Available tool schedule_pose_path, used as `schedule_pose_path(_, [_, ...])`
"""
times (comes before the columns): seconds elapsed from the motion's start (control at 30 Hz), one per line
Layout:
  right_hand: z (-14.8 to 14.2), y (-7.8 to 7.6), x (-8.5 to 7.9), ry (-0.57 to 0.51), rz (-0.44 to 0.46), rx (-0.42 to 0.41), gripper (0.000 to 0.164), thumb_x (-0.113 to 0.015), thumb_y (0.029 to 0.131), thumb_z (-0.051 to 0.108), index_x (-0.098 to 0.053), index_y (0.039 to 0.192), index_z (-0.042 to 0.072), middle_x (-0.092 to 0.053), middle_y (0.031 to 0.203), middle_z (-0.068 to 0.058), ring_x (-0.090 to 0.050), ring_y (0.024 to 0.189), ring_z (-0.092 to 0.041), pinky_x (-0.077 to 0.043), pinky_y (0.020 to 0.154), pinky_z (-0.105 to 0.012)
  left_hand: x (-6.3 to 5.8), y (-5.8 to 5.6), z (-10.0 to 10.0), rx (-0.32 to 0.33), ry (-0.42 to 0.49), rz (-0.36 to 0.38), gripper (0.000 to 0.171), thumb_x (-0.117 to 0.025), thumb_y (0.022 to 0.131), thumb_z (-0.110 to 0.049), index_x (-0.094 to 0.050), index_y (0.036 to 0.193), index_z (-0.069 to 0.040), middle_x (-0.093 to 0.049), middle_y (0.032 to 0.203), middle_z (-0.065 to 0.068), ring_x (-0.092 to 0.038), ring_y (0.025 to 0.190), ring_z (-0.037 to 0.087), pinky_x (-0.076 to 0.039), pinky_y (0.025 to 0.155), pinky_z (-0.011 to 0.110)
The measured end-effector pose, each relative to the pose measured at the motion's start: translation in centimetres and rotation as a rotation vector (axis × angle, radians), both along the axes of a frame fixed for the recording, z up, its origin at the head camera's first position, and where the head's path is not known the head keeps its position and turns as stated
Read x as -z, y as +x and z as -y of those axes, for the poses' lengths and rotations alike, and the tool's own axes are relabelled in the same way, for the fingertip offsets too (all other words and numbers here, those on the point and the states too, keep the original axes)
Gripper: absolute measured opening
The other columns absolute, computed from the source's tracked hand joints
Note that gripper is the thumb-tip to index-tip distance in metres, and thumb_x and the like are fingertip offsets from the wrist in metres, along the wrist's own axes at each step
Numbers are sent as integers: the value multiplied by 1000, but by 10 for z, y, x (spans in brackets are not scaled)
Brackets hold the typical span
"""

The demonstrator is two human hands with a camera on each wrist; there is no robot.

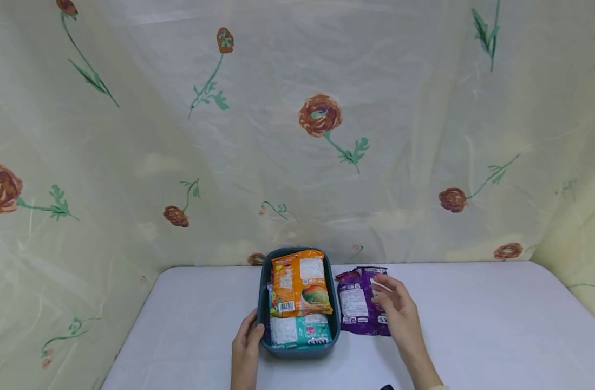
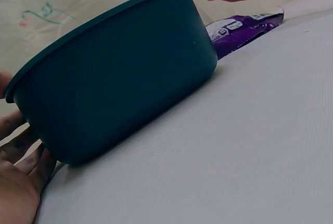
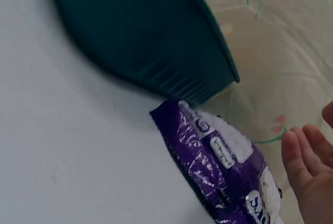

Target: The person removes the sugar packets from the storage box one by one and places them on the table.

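A dark teal plastic bin [image 1: 297, 353] stands on the table with an orange snack bag [image 1: 297, 281] lying over a turquoise-and-white bag [image 1: 302, 330] inside it. My left hand [image 1: 247, 344] holds the bin's left side, thumb at the rim and fingers along the outer wall. In the left wrist view, those fingers touch the end of the bin [image 2: 114, 73]. To the right of the bin lies a purple snack bag [image 1: 358, 303], flat on the table. Over its right part hovers my right hand [image 1: 401, 314], fingers loosely bent and apart from the bag in the right wrist view.
A white cloth covers the table [image 1: 472, 325]. Behind it and on both sides hangs a pale curtain [image 1: 399, 108] with printed flowers, close to the back of the bin. A small dark object [image 1: 387, 387] shows at the bottom edge of the head view.
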State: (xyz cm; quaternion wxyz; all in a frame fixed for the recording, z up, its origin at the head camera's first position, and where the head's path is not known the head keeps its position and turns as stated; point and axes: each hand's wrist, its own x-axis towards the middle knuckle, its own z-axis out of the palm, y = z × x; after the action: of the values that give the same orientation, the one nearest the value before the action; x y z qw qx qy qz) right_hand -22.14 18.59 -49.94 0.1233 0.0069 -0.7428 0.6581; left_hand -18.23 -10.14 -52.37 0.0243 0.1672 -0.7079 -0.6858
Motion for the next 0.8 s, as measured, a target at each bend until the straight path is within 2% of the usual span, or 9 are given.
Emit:
schedule_pose_path(0.1, [2, 1, -7, -2, 56, -61, 38, -42, 100, 14, -40, 137, 4, -46, 138, -12, -55, 111, 6, -51, 87, -13, 0, -1, 0, -2, -3, -6, 51, -47, 96, -30, -42, 140, -6, -43, 144, 21, -41, 134, 37, -36, 111, 51])
schedule_pose_path(0.23, [6, 4, -16, -13, 118, -132, 42, -41, 101, 20, -34, 141, 7, -42, 143, -13, -54, 112, 5, -51, 90, -15, 0, -2, 0, 2, -9, -2, 51, -46, 96, -31, -42, 141, -6, -43, 144, 21, -40, 134, 37, -36, 110, 51])
schedule_pose_path(0.5, [17, 7, -22, -93, 126, -243, 48, -48, 99, 23, -33, 142, 9, -39, 145, -15, -55, 115, 1, -51, 92, -19, 2, -3, 0, 5, -20, 4, 51, -47, 96, -32, -42, 141, -7, -42, 145, 21, -40, 134, 38, -36, 110, 51])
schedule_pose_path(0.6, [22, 9, -22, -118, 158, -261, 48, -49, 98, 23, -34, 142, 13, -39, 146, -13, -55, 116, -1, -52, 93, -21, 2, -3, 0, 11, -33, 12, 53, -46, 96, -32, -41, 141, -5, -41, 145, 23, -39, 134, 39, -37, 109, 52])
schedule_pose_path(0.8, [38, 11, -25, -140, 210, -281, 46, -51, 97, 24, -37, 140, 19, -41, 147, -8, -50, 128, -18, -51, 97, -27, 3, -3, 1, 8, -40, 4, 54, -47, 97, -34, -40, 142, -5, -40, 145, 23, -38, 135, 39, -37, 109, 51])
